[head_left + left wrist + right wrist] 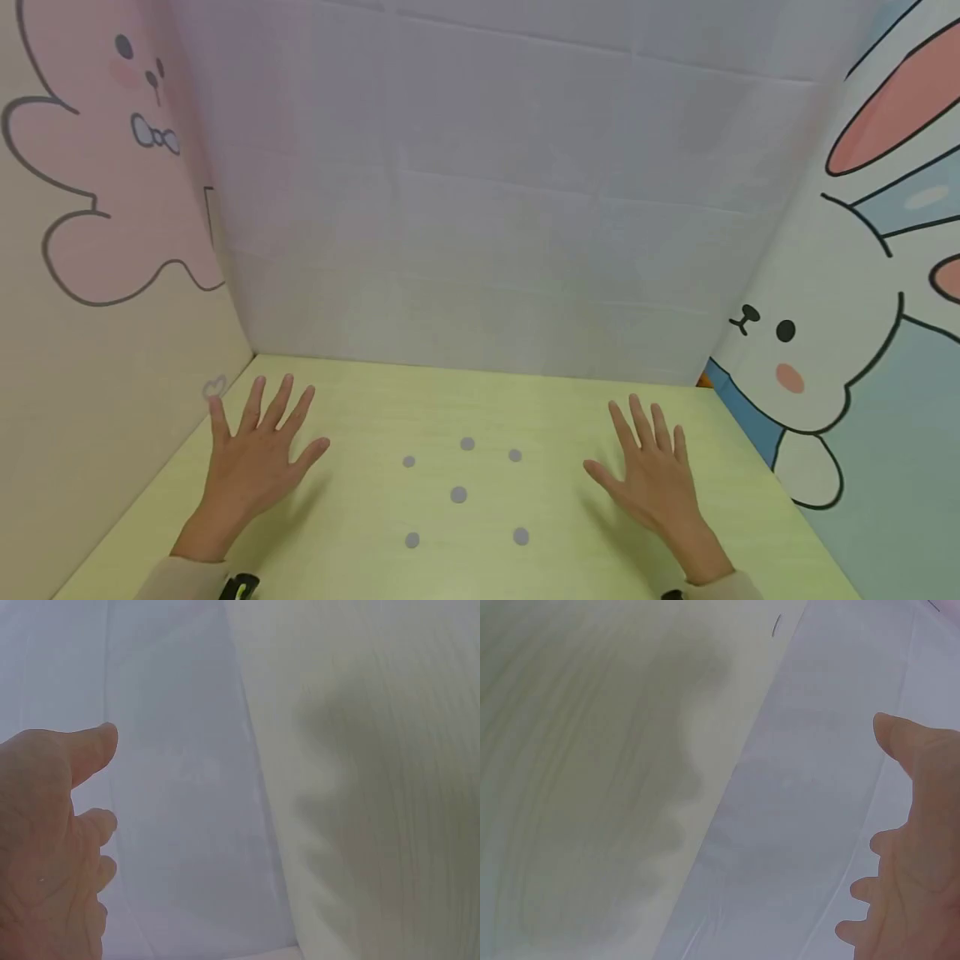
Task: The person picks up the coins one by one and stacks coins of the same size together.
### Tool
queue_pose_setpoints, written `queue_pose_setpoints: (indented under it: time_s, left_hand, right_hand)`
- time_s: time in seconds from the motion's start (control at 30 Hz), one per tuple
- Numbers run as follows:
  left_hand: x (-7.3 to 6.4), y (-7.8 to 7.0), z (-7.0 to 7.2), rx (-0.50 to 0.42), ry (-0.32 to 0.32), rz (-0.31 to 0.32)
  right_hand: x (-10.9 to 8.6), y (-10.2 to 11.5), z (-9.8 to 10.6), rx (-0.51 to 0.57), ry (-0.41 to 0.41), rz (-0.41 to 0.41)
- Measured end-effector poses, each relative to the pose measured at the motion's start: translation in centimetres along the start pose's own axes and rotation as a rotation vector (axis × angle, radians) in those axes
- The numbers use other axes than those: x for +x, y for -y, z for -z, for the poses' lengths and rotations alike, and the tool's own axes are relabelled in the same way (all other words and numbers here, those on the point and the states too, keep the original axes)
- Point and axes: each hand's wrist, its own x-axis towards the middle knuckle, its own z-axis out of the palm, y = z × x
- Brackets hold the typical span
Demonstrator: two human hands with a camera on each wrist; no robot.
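Note:
My left hand (255, 462) is held palm down above the left side of the pale yellow table (360, 500), fingers straight and spread. Over the right side, my right hand (654, 483) takes the same pose, its thumb pointing inward. Neither hand holds anything. Several grey dots (458, 495) mark the tabletop between them. In the left wrist view the left hand (52, 840) appears at the left edge, and its shadow falls on the table. The right wrist view has the right hand (922, 840) at the right edge, with a shadow cast beside it.
A creased whitish sheet (487, 208) hangs along the table's back edge. The left panel (97, 375) carries a pink cartoon animal, and the right panel (892, 500) shows a white rabbit on blue. Both side panels border the table. Light sleeves and dark wristbands show at the bottom.

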Motion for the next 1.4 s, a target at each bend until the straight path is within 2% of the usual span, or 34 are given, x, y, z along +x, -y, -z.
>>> queue_pose_setpoints:
  time_s: [0.33, 0.6, 1.0, 1.23, 1.4]
  left_hand:
    - [0.7, -0.9, 0.2, -0.057, 0.043, 0.002]
    - [1.4, -1.5, -0.1, -0.200, 0.096, 0.007]
    - [2.3, -2.1, -1.1, -0.362, 0.090, -0.025]
    - [2.8, -2.4, -1.5, -0.440, 0.128, -0.024]
    - [3.0, -2.3, -2.1, -0.478, 0.139, -0.039]
  right_hand:
    - [1.1, 1.7, -0.3, 0.038, -0.003, 0.013]
    - [2.0, 3.2, -0.9, 0.136, -0.004, 0.024]
    - [3.0, 4.9, -2.3, 0.410, 0.043, -0.008]
    - [3.6, 6.3, -3.1, 0.586, 0.072, 0.069]
    - [4.1, 7.7, -3.7, 0.675, 0.133, 0.071]
